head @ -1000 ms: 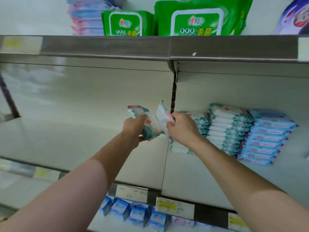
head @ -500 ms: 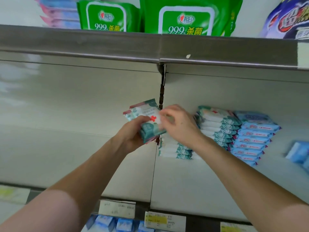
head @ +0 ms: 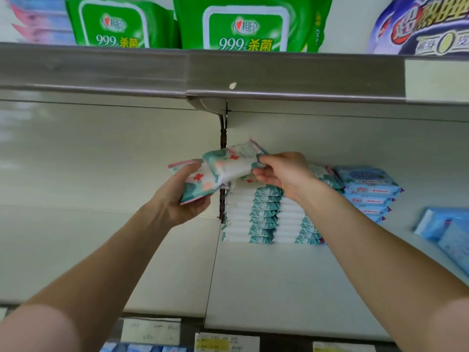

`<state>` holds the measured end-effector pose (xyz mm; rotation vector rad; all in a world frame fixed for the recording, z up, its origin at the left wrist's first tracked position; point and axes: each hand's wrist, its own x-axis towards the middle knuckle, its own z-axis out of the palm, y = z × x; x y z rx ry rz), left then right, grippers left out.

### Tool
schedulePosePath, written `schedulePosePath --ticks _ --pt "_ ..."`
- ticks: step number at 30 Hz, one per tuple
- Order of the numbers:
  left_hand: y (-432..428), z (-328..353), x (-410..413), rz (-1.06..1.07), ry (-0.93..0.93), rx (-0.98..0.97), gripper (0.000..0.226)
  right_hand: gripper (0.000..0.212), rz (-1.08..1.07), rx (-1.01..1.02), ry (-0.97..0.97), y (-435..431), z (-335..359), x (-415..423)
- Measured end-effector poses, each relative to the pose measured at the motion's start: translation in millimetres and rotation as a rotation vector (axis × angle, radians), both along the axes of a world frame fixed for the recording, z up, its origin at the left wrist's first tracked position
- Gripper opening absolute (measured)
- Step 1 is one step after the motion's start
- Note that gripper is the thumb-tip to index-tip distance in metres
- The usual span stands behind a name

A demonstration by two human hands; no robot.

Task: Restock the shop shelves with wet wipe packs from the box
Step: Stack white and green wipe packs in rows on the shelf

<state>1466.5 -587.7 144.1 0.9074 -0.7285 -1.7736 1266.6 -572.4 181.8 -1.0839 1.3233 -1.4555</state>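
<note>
Now the right hand (head: 284, 175) had peeled the top pack (head: 229, 165) off the bundle, pinching its end. The left hand (head: 181, 201) gripped the remaining pack (head: 199, 185) beside the teal stack (head: 250, 218) on the shelf (head: 266, 283), its likely destination.

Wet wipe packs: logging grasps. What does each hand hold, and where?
Left hand grips the lower pack from beneath; right hand pinches the upper pack at its right end.

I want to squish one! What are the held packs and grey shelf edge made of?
The teal-and-white packs look like soft, glossy printed plastic film: they bend and crease. The shelf edge looks like grey metal, maybe plastic: a dull sheen.
</note>
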Motion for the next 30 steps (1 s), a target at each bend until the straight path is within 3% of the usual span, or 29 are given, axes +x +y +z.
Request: schedulePosePath --ticks 5,9,11,15,23,26,30 --pt "-1 6 -14 -0.005 0.091 -0.068 0.014 0.017 -0.153 -0.022 -0.022 -6 1 -12" --pt "0 8 -26 -0.048 0.253 -0.062 0.022 0.016 -0.2 -0.013 -0.054 -12 -2 -20" --pt "-1 13 -35 -0.101 0.21 -0.1 0.017 0.014 -0.177 0.005 -0.014 -14 -5 -19" --pt "-17 23 -47 -0.087 -0.093 -0.132 0.008 0.008 -0.077 0.087 0.098 -18 -6 -22" --pt "-43 23 -57 -0.14 -0.332 -0.099 0.009 0.02 -0.222 0.108 1.259 -20 -13 -36" --pt "-48 19 -57 -0.141 -0.412 -0.073 0.004 0.012 -0.256 0.045 1.471 -14 -14 -33" --pt "-49 16 -56 -0.128 -0.444 -0.059 0.003 0.009 -0.246 0.017 1.581 -14 -15 -27"
